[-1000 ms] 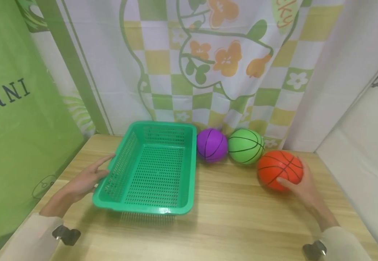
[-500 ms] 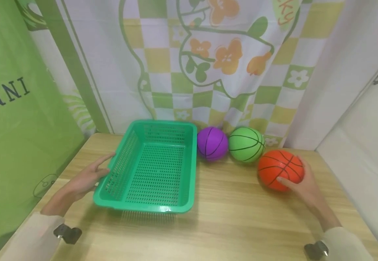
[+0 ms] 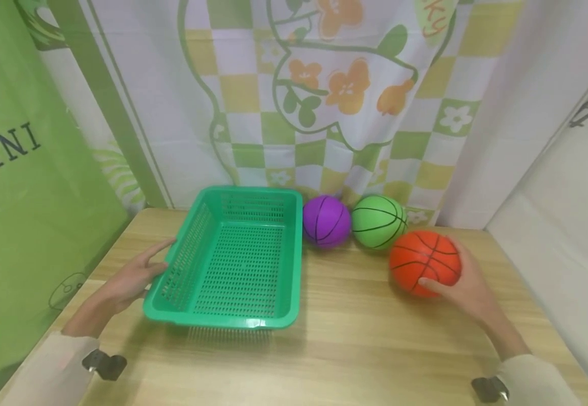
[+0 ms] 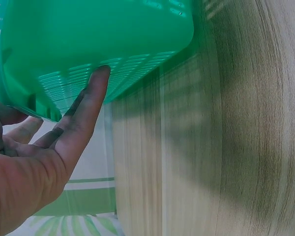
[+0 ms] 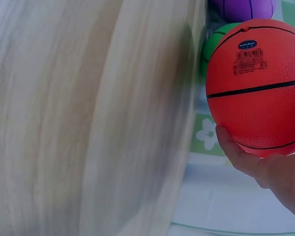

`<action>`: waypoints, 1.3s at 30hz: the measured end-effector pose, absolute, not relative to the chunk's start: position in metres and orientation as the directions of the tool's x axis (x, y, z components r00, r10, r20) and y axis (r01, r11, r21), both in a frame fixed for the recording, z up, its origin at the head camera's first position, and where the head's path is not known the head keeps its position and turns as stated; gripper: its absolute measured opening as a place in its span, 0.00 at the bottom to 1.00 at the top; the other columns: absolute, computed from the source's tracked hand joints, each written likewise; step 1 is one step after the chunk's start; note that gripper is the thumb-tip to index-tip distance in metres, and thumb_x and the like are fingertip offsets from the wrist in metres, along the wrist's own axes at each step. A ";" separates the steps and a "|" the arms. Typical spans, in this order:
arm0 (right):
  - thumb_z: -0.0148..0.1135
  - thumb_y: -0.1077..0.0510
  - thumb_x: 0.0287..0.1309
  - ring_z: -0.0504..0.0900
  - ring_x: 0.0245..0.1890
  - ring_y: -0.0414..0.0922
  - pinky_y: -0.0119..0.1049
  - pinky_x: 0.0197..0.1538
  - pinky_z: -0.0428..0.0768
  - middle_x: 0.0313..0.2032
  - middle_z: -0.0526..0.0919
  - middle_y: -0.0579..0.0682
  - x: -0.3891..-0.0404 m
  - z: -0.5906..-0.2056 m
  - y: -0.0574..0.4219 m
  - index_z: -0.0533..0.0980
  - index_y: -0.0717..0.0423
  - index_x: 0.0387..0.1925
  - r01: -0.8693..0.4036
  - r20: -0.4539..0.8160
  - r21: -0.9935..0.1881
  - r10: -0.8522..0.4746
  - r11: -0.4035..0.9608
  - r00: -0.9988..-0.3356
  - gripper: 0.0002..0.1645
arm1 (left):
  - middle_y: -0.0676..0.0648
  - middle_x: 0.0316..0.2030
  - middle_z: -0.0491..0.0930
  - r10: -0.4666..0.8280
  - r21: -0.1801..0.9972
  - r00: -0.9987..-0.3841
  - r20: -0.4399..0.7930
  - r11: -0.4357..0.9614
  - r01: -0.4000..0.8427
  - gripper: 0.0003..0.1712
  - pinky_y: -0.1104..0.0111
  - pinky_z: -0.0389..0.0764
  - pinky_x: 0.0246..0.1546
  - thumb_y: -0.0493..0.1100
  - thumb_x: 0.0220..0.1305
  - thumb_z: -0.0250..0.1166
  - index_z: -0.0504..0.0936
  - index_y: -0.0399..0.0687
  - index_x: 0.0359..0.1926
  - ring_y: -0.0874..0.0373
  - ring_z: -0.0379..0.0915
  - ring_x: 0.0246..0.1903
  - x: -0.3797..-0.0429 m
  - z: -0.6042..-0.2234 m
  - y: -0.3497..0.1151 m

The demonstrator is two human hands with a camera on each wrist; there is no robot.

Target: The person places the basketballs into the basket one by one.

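Observation:
A green perforated plastic basket (image 3: 243,270) stands on the table at left of centre in the head view, with nothing in it. My left hand (image 3: 134,276) lies against its left side. In the left wrist view, a straight finger (image 4: 86,110) touches the slotted wall. My right hand (image 3: 469,285) grips a red toy basketball (image 3: 418,262) from its right side, thumb toward the front. Whether this ball is lifted off the table, I cannot tell. Behind it sit a light green basketball (image 3: 379,221) and a purple basketball (image 3: 326,221), the purple one beside the basket's right wall.
The wooden table (image 3: 355,338) reaches back to a patterned curtain (image 3: 350,129) behind the basket and balls. A green cloth wall (image 3: 30,225) closes the left side, and a white one (image 3: 563,242) the right.
My right hand has shifted slightly left with the red basketball. The head view has also swung a little. My left hand and the basket stay put.

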State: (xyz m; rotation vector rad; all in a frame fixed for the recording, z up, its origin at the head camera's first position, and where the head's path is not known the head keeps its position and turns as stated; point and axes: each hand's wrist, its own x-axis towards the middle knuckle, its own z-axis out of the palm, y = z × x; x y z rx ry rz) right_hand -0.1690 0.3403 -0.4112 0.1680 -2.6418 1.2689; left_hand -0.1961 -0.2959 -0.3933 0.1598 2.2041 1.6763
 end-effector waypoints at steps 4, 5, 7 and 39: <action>0.78 0.55 0.51 0.65 0.61 0.72 0.72 0.53 0.72 0.69 0.57 0.73 -0.164 -0.406 0.333 0.46 0.59 0.78 -0.200 0.243 -0.757 -0.016 0.622 -0.970 0.64 | 0.21 0.69 0.53 0.308 0.948 -0.926 -0.219 0.291 -0.128 0.38 0.45 0.82 0.47 0.39 0.79 0.45 0.37 0.56 0.81 0.38 0.77 0.51 -0.196 -0.394 -0.296; 0.78 0.55 0.51 0.65 0.61 0.71 0.72 0.53 0.73 0.69 0.57 0.72 -0.163 -0.404 0.331 0.46 0.59 0.78 -0.206 0.247 -0.758 -0.021 0.618 -0.969 0.64 | 0.21 0.70 0.52 0.308 0.947 -0.926 -0.217 0.295 -0.124 0.38 0.45 0.82 0.47 0.39 0.79 0.45 0.37 0.56 0.81 0.38 0.77 0.51 -0.196 -0.394 -0.296; 0.78 0.56 0.50 0.66 0.61 0.69 0.69 0.53 0.74 0.69 0.58 0.70 -0.163 -0.401 0.328 0.48 0.57 0.78 -0.222 0.259 -0.758 -0.029 0.613 -0.965 0.63 | 0.21 0.69 0.52 0.307 0.948 -0.927 -0.216 0.292 -0.125 0.38 0.45 0.82 0.46 0.39 0.79 0.45 0.37 0.56 0.81 0.38 0.77 0.50 -0.195 -0.393 -0.296; 0.80 0.59 0.47 0.69 0.60 0.63 0.59 0.51 0.79 0.71 0.57 0.60 -0.160 -0.368 0.262 0.49 0.43 0.79 -0.346 0.317 -0.792 -0.145 0.503 -0.937 0.65 | 0.21 0.64 0.62 0.278 0.946 -0.934 -0.225 0.293 -0.141 0.38 0.47 0.83 0.45 0.39 0.80 0.44 0.37 0.54 0.81 0.42 0.79 0.47 -0.195 -0.393 -0.294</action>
